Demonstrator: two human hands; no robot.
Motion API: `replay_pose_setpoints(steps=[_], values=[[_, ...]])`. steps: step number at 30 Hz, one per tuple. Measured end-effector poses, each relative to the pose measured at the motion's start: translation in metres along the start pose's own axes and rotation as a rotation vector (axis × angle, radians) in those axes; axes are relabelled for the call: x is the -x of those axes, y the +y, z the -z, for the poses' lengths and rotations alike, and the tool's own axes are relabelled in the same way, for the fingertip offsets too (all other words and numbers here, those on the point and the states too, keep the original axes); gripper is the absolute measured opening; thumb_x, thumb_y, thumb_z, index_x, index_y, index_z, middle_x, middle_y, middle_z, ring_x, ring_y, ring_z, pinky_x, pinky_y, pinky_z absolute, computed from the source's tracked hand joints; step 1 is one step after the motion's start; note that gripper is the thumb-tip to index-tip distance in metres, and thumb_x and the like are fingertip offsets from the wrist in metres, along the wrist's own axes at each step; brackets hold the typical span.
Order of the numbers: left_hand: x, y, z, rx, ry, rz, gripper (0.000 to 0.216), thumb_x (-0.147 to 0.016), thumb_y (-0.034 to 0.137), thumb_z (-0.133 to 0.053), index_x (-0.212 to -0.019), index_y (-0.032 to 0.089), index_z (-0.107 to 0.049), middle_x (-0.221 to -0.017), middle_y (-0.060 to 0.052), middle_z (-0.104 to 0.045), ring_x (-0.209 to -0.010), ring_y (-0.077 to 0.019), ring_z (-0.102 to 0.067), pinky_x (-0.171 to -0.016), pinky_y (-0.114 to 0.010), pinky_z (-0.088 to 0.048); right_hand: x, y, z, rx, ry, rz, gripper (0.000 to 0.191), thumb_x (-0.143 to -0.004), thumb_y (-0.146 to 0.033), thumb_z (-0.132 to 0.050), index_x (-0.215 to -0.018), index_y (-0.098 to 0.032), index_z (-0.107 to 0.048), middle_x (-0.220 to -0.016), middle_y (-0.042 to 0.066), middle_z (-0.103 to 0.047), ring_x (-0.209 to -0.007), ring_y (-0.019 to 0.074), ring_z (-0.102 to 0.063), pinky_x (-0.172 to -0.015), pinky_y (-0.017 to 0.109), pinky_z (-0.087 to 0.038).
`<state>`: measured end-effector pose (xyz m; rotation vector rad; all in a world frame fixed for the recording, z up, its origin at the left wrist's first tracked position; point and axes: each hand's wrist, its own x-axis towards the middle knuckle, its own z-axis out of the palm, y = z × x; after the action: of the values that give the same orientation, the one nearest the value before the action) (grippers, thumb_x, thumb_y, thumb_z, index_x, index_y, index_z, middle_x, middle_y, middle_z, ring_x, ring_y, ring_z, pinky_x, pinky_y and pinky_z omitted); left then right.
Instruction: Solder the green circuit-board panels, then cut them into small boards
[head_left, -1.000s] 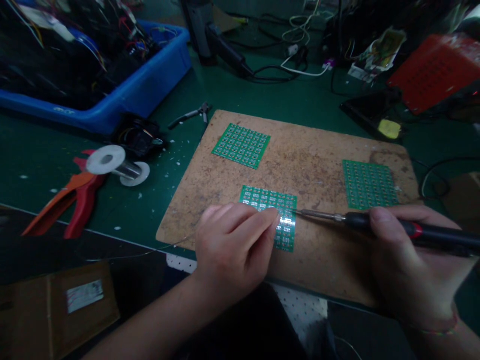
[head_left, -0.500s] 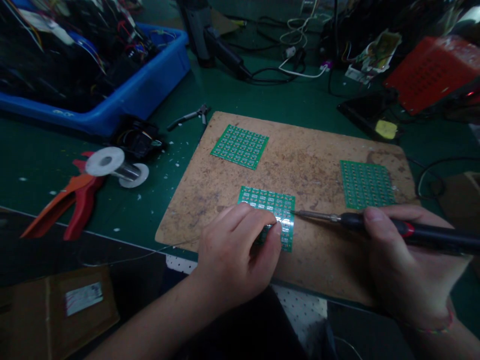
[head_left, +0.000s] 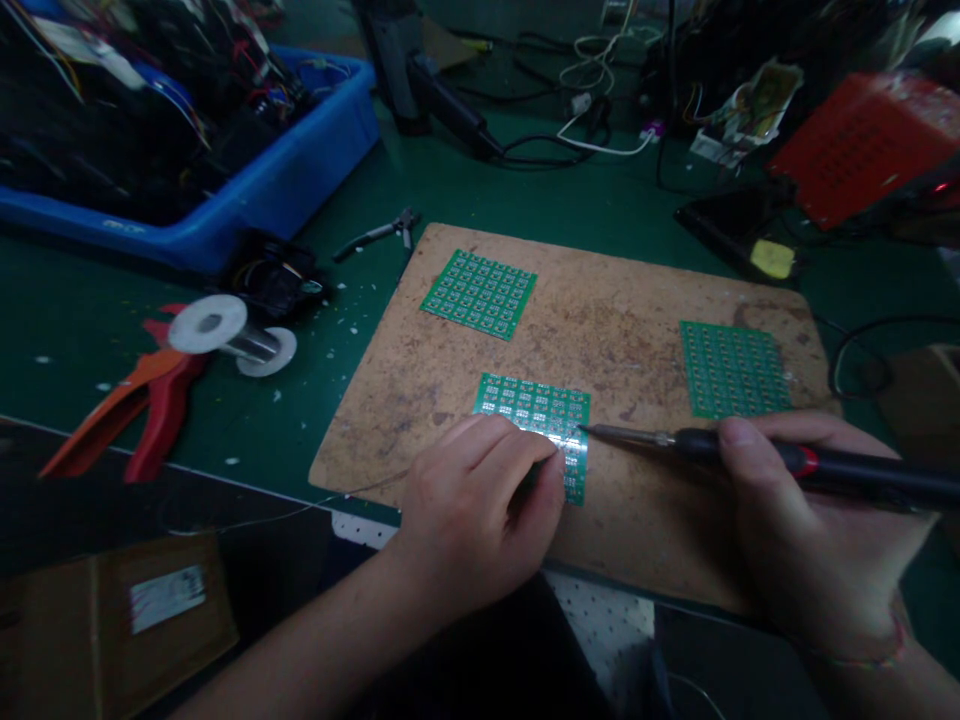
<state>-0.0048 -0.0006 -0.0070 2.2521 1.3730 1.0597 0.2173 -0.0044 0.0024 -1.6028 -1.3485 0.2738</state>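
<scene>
Green printed-circuit panel (head_left: 536, 405) lies toward the wooden board (head_left: 630, 300)'s front edge. Above it, the left hand (head_left: 480, 500) pinches thin wire (head_left: 375, 485) between fingertips; the right hand (head_left: 817, 540)'s fingers clamp a soldering iron (head_left: 712, 446).

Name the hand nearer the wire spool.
Left. The left hand is over the nearest circuit board, right of the wire spool; the right hand, holding the soldering iron, is farther right.
</scene>
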Motion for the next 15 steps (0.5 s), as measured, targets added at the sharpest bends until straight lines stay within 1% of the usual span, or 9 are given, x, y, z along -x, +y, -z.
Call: replay_pose_setpoints(steps=[5,15], values=[[0.0008,-0.0010,-0.0009,-0.008,-0.019,0.006,0.011,-0.086,0.019,-0.060,-0.076,0.017,-0.066,-0.067,-0.002,-0.060,-0.068,-0.0153,-0.056,-0.065,-0.031,-0.041,0.0002,0.0005,-0.0005,0.010,-0.020,-0.006,0.011,-0.074,-0.028,-0.074,-0.066,-0.024,-0.067,-0.058,-0.006,-0.062,-0.049,0.0060,-0.051,-0.046,0.018,-0.039],[-0.0001,-0.0005,-0.0022,-0.022,-0.011,-0.007,0.010,-0.085,0.018,-0.060,-0.077,0.017,-0.066,-0.069,-0.002,-0.061,-0.068,-0.0148,-0.056,-0.065,-0.031,-0.041,0.0002,-0.0017,0.0000,0.011,-0.030,-0.010,0.012,-0.074,-0.030,-0.074,-0.065,-0.024,-0.067,-0.058,-0.005,-0.062,-0.049,0.0081,-0.053,-0.046,0.020,-0.041]])
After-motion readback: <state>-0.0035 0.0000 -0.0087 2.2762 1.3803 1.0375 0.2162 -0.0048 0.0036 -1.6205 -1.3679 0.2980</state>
